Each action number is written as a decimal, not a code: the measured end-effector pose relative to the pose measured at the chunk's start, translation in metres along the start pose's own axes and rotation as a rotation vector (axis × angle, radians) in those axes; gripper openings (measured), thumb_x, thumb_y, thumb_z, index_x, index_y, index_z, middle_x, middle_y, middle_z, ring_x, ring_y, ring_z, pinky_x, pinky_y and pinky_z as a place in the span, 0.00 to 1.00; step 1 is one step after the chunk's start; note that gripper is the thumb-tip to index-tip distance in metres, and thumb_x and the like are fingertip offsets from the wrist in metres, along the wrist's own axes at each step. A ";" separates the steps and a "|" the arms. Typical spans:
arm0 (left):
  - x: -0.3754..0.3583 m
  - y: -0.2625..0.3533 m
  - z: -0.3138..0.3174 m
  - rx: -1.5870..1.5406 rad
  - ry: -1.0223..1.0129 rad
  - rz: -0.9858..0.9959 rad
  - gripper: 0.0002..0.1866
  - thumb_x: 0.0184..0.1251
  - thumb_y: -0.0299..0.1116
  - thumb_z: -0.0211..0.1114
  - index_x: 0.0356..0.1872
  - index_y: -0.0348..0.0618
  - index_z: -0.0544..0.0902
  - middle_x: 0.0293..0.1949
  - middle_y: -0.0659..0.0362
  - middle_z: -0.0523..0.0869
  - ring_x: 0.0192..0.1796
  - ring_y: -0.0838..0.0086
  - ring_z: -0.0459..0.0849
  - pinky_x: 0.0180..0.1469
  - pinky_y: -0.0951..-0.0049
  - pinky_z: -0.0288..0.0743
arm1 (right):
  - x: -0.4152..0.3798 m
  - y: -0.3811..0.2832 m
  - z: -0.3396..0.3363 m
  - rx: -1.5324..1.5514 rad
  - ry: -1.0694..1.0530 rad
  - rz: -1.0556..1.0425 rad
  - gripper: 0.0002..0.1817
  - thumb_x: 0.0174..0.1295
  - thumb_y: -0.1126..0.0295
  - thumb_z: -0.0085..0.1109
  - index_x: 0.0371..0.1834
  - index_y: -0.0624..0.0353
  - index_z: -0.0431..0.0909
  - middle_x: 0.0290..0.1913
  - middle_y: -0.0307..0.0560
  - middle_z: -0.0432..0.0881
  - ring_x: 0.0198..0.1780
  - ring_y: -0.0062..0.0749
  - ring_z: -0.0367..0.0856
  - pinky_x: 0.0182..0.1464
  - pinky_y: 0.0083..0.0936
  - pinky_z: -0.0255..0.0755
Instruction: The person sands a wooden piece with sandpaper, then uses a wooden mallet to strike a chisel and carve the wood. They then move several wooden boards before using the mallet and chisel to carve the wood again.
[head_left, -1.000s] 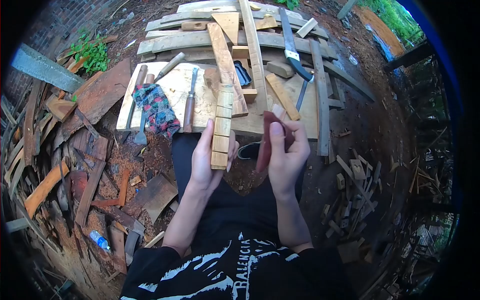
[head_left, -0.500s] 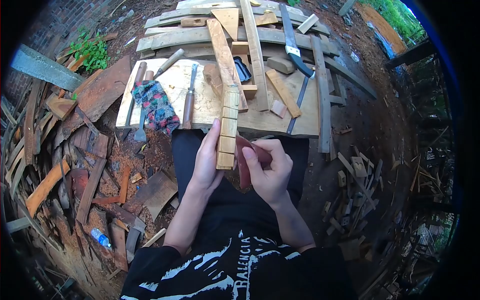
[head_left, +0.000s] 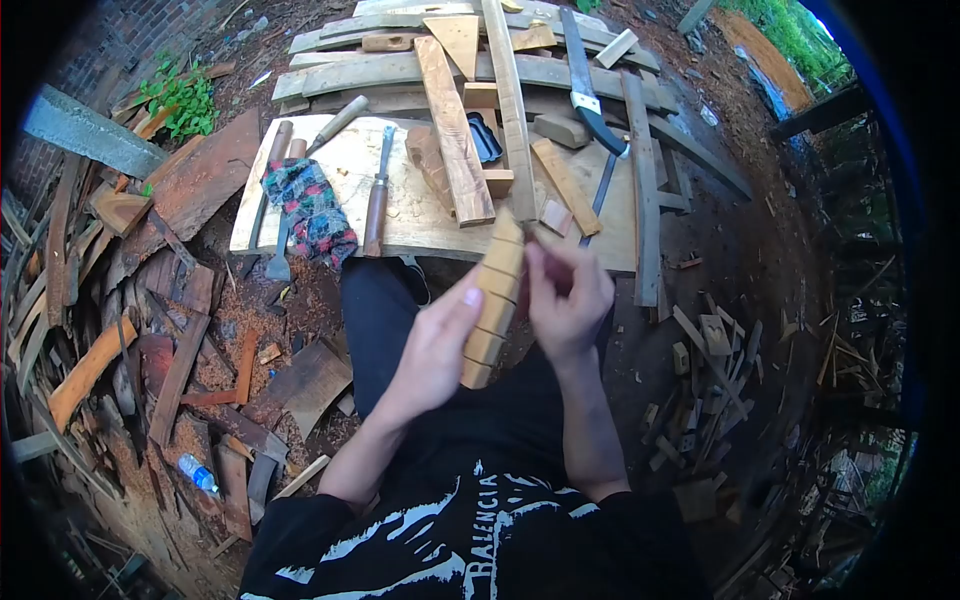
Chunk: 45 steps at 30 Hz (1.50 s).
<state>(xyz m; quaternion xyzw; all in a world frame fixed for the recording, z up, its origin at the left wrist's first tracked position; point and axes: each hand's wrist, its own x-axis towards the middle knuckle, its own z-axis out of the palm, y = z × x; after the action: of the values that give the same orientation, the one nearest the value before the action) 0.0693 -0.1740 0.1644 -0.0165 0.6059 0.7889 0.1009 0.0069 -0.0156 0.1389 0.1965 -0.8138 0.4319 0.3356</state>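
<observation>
A pale wooden block (head_left: 494, 305) with several dark grooves across its face is tilted over my lap. My left hand (head_left: 432, 345) is closed around its lower left side, thumb on the edge. My right hand (head_left: 570, 300) is closed in a pinch by the block's upper right edge. The reddish-brown sandpaper it held a moment ago is almost wholly hidden behind the fingers and the block. Beyond the hands lies a worktable (head_left: 410, 232) with a long wooden bar (head_left: 455, 135) on it.
On the table's left are a chisel (head_left: 378, 205), a plaid cloth (head_left: 308, 208) and another handled tool (head_left: 340, 122). A handsaw (head_left: 590, 95) lies at the back right. Scrap wood (head_left: 180, 370) and a plastic bottle (head_left: 198, 472) litter the ground to the left; offcuts (head_left: 715, 365) lie right.
The wooden block has tilted, its top leaning right and its lower end coming closer to me. My right hand has moved up and right, and the sandpaper has gone mostly out of sight.
</observation>
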 end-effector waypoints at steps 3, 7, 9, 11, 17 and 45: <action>0.011 -0.004 -0.010 -0.156 0.039 -0.027 0.27 0.88 0.43 0.44 0.73 0.32 0.71 0.59 0.55 0.84 0.59 0.76 0.81 0.65 0.75 0.72 | -0.017 -0.013 0.002 0.093 -0.078 -0.205 0.16 0.54 0.81 0.77 0.40 0.61 0.78 0.27 0.43 0.81 0.19 0.30 0.73 0.22 0.28 0.64; -0.005 -0.017 0.009 -0.049 0.036 -0.039 0.28 0.88 0.43 0.43 0.75 0.32 0.68 0.66 0.53 0.79 0.66 0.75 0.77 0.69 0.74 0.68 | -0.001 0.007 -0.004 -0.060 -0.013 -0.083 0.13 0.54 0.78 0.76 0.38 0.59 0.79 0.24 0.42 0.79 0.23 0.38 0.76 0.26 0.33 0.66; -0.005 -0.011 0.005 -0.068 -0.020 -0.055 0.28 0.88 0.42 0.44 0.77 0.32 0.66 0.67 0.52 0.79 0.66 0.74 0.77 0.70 0.73 0.68 | 0.004 0.014 -0.003 -0.075 -0.011 -0.121 0.13 0.54 0.78 0.77 0.38 0.58 0.79 0.24 0.42 0.79 0.23 0.38 0.76 0.26 0.32 0.66; 0.000 -0.006 -0.006 -0.063 -0.057 -0.027 0.28 0.87 0.42 0.44 0.76 0.32 0.67 0.64 0.52 0.81 0.64 0.74 0.79 0.68 0.73 0.69 | -0.004 0.007 -0.005 -0.042 -0.037 -0.117 0.13 0.54 0.78 0.76 0.37 0.58 0.79 0.24 0.42 0.79 0.23 0.38 0.76 0.26 0.32 0.66; -0.002 -0.007 0.002 0.062 -0.011 -0.026 0.27 0.87 0.42 0.46 0.76 0.32 0.68 0.65 0.50 0.81 0.66 0.73 0.77 0.70 0.72 0.67 | 0.003 -0.001 -0.009 -0.101 -0.079 -0.120 0.10 0.58 0.78 0.75 0.38 0.61 0.81 0.28 0.46 0.83 0.22 0.32 0.78 0.25 0.29 0.69; 0.015 -0.020 -0.010 -0.065 0.156 -0.036 0.24 0.87 0.41 0.46 0.68 0.31 0.75 0.53 0.55 0.86 0.52 0.78 0.82 0.57 0.76 0.75 | -0.026 -0.044 0.012 0.214 -0.243 -0.129 0.15 0.43 0.81 0.69 0.36 0.56 0.83 0.24 0.42 0.75 0.23 0.38 0.74 0.28 0.35 0.68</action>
<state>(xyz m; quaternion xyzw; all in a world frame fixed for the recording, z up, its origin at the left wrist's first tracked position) 0.0572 -0.1762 0.1401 -0.0920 0.5857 0.8025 0.0668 0.0471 -0.0492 0.1400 0.3339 -0.7833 0.4668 0.2390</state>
